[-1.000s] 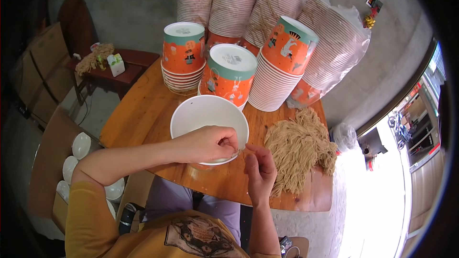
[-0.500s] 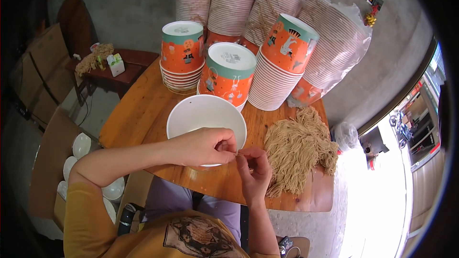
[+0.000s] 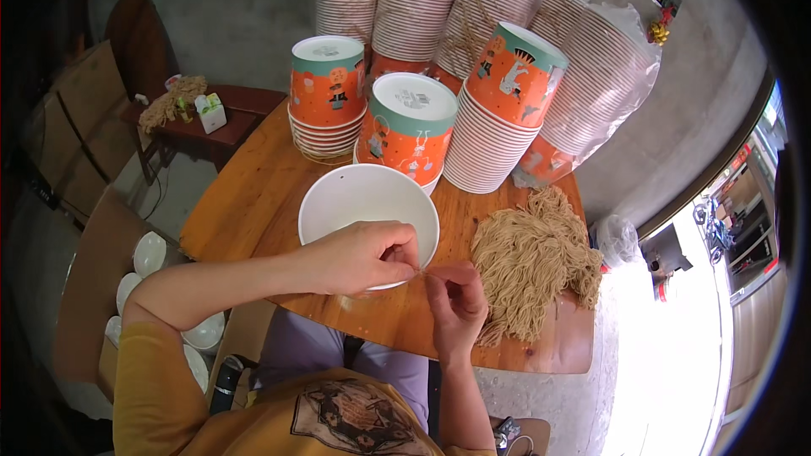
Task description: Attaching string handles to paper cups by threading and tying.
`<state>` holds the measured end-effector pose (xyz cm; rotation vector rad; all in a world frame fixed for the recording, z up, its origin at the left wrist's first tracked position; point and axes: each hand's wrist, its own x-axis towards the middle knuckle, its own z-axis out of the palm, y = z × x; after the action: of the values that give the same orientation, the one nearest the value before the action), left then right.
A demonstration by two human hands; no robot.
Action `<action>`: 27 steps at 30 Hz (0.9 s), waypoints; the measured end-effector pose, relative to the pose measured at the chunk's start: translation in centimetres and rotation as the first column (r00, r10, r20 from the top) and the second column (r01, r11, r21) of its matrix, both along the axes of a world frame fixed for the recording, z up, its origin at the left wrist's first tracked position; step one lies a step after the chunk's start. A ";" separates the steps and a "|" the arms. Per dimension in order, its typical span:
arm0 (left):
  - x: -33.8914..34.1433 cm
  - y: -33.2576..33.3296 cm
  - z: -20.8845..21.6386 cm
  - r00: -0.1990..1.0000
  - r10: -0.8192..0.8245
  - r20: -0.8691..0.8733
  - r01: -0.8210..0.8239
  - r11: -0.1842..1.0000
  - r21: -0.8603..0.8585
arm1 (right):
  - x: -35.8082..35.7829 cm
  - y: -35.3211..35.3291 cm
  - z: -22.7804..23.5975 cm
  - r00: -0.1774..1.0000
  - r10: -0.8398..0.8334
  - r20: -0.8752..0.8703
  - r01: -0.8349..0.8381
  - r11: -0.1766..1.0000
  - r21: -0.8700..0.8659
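Wooden table (image 3: 253,203), hands (image 3: 405,274) pinching a noodle strand (image 3: 420,271) between them, beside white bowl (image 3: 355,198)

Both forearms enter from the lower part of the frame and meet just below its centre. The left hand (image 3: 359,257) comes in from the lower left, its forearm lying nearly level across the frame, bare from the elbow down with a mustard-yellow sleeve above. Its fingers curl inward, thumb and fingertips pinched together at its right end. The right hand (image 3: 456,304) rises almost straight up from the bottom edge, wrist bent, its fingertips pinched and touching those of the left.
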<state>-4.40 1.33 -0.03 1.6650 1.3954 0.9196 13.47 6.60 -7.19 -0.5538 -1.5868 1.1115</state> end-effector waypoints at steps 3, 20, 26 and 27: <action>0.1 -0.1 1.1 0.999 0.006 -0.036 -0.011 0.989 -0.148 | 0.4 0.0 0.0 1.000 -0.003 0.013 0.003 0.999 0.037; -0.1 -0.4 0.7 0.992 0.000 0.122 0.025 0.979 -0.202 | -0.2 -1.3 -0.2 0.992 0.120 -0.044 -0.127 0.960 -0.250; 0.1 -0.8 1.4 0.988 0.035 0.149 0.010 0.958 -0.288 | -0.2 -1.3 -0.4 0.997 0.036 0.066 -0.031 0.997 -0.070; 0.1 -0.8 1.5 0.990 0.042 0.134 0.005 0.943 -0.332 | -0.2 -1.3 -0.4 0.997 0.022 0.073 -0.019 0.999 -0.043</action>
<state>-4.31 0.58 1.50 1.3118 1.3858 0.7469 13.28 5.31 -7.61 -0.6141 -1.6389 1.1542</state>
